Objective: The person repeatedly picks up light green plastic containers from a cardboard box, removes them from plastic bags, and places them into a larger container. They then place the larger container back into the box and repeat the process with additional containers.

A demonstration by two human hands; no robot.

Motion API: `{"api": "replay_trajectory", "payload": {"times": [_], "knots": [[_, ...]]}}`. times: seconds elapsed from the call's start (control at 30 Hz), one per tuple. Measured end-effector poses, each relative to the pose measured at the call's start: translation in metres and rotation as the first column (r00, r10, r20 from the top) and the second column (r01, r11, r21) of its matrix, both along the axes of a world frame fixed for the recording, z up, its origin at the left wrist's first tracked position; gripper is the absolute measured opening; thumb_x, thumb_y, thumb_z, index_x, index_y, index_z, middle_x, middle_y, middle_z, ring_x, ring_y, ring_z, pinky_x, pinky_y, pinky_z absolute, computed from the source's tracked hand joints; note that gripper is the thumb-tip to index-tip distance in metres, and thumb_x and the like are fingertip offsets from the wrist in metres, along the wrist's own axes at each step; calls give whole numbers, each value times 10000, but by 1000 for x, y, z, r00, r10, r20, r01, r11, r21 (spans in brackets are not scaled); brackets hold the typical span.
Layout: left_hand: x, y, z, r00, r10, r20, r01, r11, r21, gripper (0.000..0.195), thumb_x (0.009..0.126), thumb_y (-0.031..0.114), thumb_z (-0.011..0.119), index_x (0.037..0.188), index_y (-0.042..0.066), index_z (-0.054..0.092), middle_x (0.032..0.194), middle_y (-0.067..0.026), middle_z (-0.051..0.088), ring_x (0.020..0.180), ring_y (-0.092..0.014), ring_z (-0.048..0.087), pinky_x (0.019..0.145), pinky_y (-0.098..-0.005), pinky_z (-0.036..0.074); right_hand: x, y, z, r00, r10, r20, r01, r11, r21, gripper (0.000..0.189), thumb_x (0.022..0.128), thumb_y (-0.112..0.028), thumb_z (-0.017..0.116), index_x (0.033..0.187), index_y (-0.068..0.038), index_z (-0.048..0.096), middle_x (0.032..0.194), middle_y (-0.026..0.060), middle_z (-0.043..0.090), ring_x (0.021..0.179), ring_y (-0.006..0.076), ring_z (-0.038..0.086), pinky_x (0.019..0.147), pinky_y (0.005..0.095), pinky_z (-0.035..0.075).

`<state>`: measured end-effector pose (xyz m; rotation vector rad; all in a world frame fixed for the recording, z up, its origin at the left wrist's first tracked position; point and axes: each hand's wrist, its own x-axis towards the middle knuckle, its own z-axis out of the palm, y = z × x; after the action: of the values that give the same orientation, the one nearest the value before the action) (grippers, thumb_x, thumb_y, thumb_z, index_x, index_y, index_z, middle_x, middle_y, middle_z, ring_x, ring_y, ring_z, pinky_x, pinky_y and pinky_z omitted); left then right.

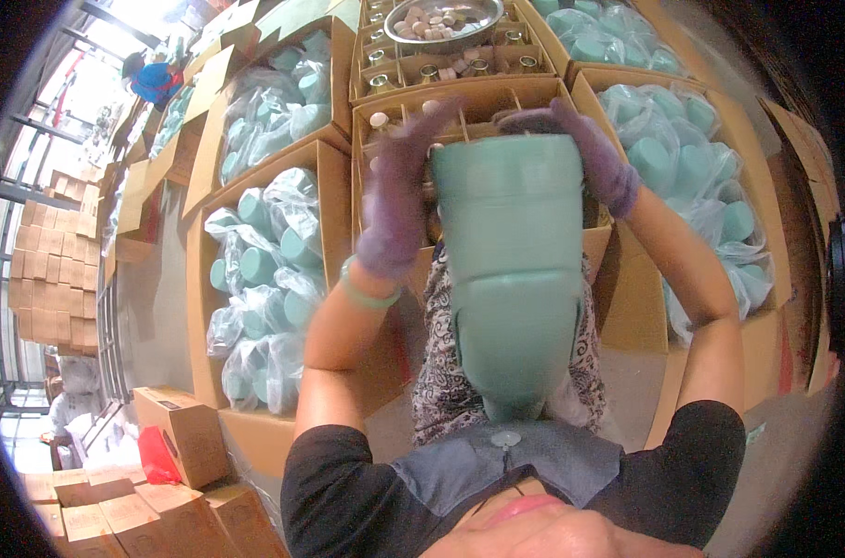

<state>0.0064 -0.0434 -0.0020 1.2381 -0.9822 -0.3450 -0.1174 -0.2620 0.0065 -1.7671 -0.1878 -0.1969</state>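
A large teal vessel (516, 209) with a moulded band stands between my forearms, in front of my torso, its wide end away from me. My left hand (398, 188), in a purple glove and blurred, is along its left side with the fingers stretched forward. At its far right corner, my right hand (593, 150), also gloved, has its thumb up and its fingers reaching behind the wide end. Neither hand is closed round the vessel; whether they touch it is unclear. Beyond it, a divided cardboard box (534, 87) holds bottles with white tops (378, 120), partly hidden.
A metal bowl of small stoppers (443, 28) rests on a farther divided box (457, 59). Open cartons of plastic-wrapped teal cups (259, 265) flank me, left and right (691, 164). Stacked cartons (116, 516) stand at lower left; a person in blue (154, 80) is far left.
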Motion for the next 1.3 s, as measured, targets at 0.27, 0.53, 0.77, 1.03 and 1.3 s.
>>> {"api": "replay_trajectory", "payload": {"times": [0.27, 0.53, 0.77, 1.03, 1.3], "knots": [[19, -9, -27, 976, -86, -198, 95, 995, 36, 627, 1025, 467, 285, 1333, -17, 538, 1340, -164, 561, 1270, -268, 496, 1103, -382, 330, 14, -11, -8, 996, -84, -42, 76, 984, -160, 674, 1003, -553, 330, 1319, -4, 559, 1321, 116, 581, 1252, 193, 514, 1101, 318, 354], [17, -5, -15, 911, -120, -395, 120, 992, -26, 688, 1015, 511, 314, 1351, -64, 489, 1335, -174, 564, 1205, -266, 558, 1061, -374, 399, 23, -27, -11, 998, 50, -31, -56, 975, -214, 608, 1013, -480, 313, 1378, -36, 513, 1357, 108, 564, 1262, 214, 522, 1093, 343, 373], [11, -9, -5, 748, -285, -600, 187, 957, -222, 572, 1020, 389, 346, 1370, -46, 467, 1367, -181, 532, 1251, -266, 519, 1079, -406, 389, 15, -3, -11, 989, 89, -120, -68, 983, 173, 457, 1019, -336, 393, 1230, -22, 649, 1261, 109, 636, 1245, 190, 537, 1079, 352, 397], [16, 0, -23, 884, -168, -436, 172, 985, -30, 607, 1012, 406, 333, 1425, -34, 402, 1451, -170, 455, 1300, -270, 474, 1107, -389, 360, 9, -5, 6, 918, 294, 265, -257, 952, -167, 496, 1020, -316, 349, 1286, 31, 584, 1312, 179, 594, 1285, 236, 513, 1031, 370, 440], [23, -14, -17, 919, -202, -337, 254, 960, 118, 683, 930, 439, 357, 1429, -27, 384, 1415, -235, 471, 1330, -353, 435, 1138, -440, 321, 11, 10, 20, 942, 155, 298, -26, 918, -396, 421, 985, -298, 481, 1278, -12, 581, 1087, 191, 672, 1013, 353, 652, 898, 399, 510]]}}
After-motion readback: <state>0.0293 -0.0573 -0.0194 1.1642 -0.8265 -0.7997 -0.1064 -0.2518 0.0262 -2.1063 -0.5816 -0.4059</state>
